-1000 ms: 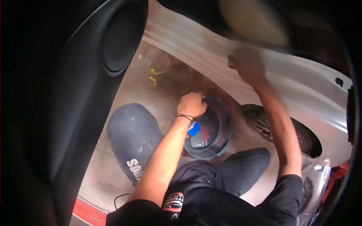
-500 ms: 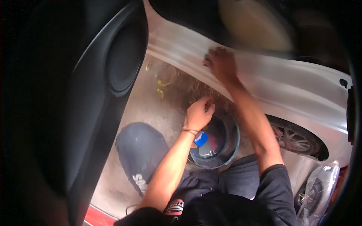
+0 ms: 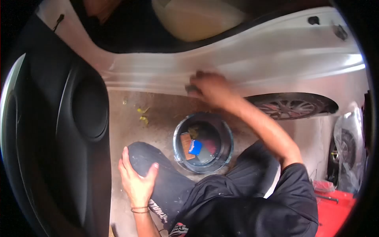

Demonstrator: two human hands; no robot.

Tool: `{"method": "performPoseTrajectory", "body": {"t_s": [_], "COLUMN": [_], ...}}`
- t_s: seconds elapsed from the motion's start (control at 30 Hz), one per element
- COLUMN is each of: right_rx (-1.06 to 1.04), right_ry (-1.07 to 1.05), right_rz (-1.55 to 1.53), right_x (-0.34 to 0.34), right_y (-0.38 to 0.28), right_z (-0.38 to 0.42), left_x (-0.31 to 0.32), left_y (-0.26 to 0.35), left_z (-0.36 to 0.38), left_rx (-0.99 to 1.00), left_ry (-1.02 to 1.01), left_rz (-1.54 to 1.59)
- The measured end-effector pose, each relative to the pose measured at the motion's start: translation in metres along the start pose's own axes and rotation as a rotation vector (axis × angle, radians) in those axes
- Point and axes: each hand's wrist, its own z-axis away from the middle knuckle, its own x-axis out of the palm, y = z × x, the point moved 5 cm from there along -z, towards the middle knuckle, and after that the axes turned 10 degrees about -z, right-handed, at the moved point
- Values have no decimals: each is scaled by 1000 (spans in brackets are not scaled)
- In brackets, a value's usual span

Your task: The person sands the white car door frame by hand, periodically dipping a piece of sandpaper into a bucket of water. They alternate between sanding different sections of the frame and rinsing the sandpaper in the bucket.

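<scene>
My left hand rests against the left knee, thumb and fingers spread, holding nothing. Over the lower edge of the silver car's door sill is my right hand, blurred by motion. Its fingers look curled, and something dark shows at their tips, too smeared to name. Below it, between my legs, a dark bucket stands on the floor with liquid in it. Inside the bucket are a brown block, a blue piece and a blurry reddish patch.
An open car door with a black inner panel stands close on my left. A wheel lies to the right under the silver body. Yellow scraps are on the floor. A red surface and a plastic-wrapped part are at far right.
My left hand has moved from above the bucket to the left knee and opened. My right hand has shifted along the sill towards its lower edge. The view has turned.
</scene>
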Motion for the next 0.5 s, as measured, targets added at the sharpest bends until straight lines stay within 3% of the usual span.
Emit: {"method": "performPoseTrajectory", "body": {"t_s": [0.07,0.17,0.23,0.3,0.37,0.5], "right_rx": [75,181,111,126,159,136], "right_ry": [-31,-128,-21,-47,-48,-6], "right_rz": [-148,-280,-240,-315,-362,-403], "right_x": [2,32,70,84,85,82], "right_y": [-15,-10,4,5,-3,-15], "right_z": [60,129,169,187,191,187], "left_x": [6,20,31,33,31,27], "left_y": [-4,-9,-11,-10,1,43], "left_z": [-18,-45,-61,-78,-98,-104], "left_rx": [-87,68,114,283,311,582], "left_ry": [-119,-194,-255,-222,-435,-365], "left_rz": [-212,-332,-362,-328,-447,-426]}}
